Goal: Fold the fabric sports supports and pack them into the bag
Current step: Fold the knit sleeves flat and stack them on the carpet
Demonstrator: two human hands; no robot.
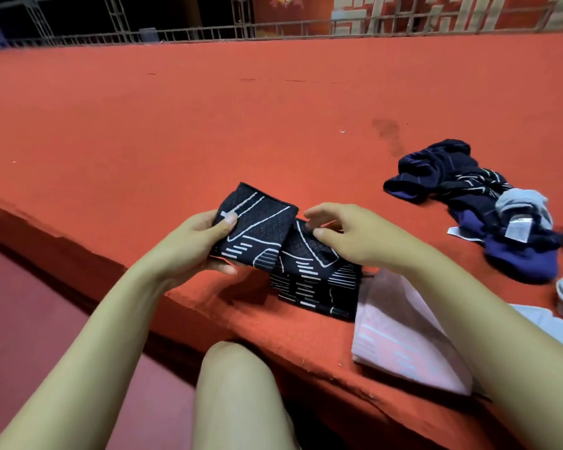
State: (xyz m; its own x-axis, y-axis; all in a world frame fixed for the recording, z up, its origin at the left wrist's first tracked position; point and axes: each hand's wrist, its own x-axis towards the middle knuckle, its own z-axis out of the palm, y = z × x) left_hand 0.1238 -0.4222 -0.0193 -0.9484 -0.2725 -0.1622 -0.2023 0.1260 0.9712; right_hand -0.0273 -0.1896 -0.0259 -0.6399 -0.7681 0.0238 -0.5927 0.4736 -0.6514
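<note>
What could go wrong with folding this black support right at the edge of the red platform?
The black support is held by the left hand and right hand close to the red platform edge, so a slip could drop it to the floor. The pink support also lies at that edge. No bag shows, so folded pieces may unfold while waiting.

Red carpeted ledge (208, 131); pink support (400, 336), dark supports pile (462, 186) lying on it.

Head view, looking forward and down, close over red platform (273, 125)
</note>
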